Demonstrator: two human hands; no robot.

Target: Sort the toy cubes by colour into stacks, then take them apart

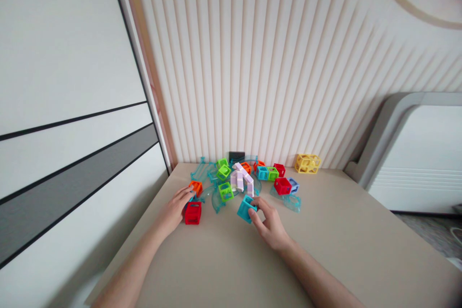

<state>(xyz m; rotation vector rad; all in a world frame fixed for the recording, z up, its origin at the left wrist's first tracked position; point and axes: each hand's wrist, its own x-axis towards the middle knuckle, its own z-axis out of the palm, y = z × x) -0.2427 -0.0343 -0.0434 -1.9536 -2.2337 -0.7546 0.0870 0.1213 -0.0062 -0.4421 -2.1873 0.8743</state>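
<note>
right hand pinches a teal cube — left hand, fingers loose and holding nothing, rests beside a red cube on the table.

Take the pile of blocks at the far edge of your table as the landmark: your left hand lies at its left, touching a cube just before it. Your right hand sits before the pile, fingers on another cube. A lattice block stands apart to the pile's right, against the wall.
</note>
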